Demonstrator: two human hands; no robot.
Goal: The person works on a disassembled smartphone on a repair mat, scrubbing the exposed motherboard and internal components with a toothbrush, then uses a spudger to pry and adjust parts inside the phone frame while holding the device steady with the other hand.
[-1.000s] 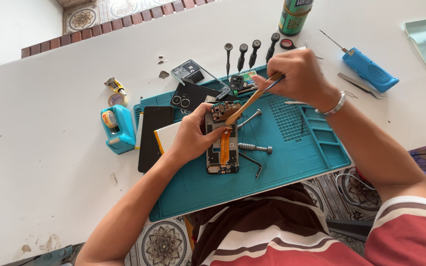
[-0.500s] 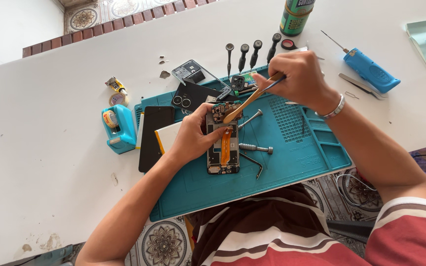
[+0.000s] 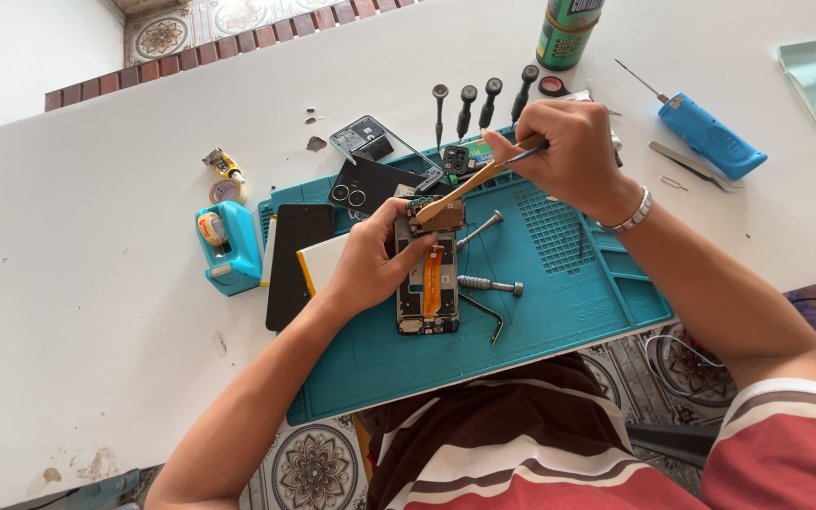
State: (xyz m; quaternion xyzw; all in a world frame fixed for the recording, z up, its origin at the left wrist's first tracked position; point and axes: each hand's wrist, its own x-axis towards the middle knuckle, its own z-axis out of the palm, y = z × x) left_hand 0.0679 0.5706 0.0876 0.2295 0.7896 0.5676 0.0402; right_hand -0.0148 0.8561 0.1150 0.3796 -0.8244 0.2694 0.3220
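An opened phone [image 3: 425,283] with an orange flex cable lies on a teal work mat [image 3: 559,283]. My left hand [image 3: 375,260] grips the phone's left side and holds it down. My right hand [image 3: 569,156] holds a thin wooden-handled brush [image 3: 472,182] whose flat tip rests on the circuit board at the phone's top end. A thin blue-tipped tool also sticks out of the right hand's fingers.
On the mat lie a black phone panel [image 3: 295,260], a back cover [image 3: 370,184], a frame [image 3: 375,142], screwdrivers [image 3: 488,283] and tweezers [image 3: 485,316]. Screwdriver bits [image 3: 479,104] stand behind. A blue tape dispenser [image 3: 224,246] sits left, a blue tool [image 3: 710,137] and green can [image 3: 567,33] right.
The brush tip shifted slightly over the top of the phone's board; both hands otherwise stay in place.
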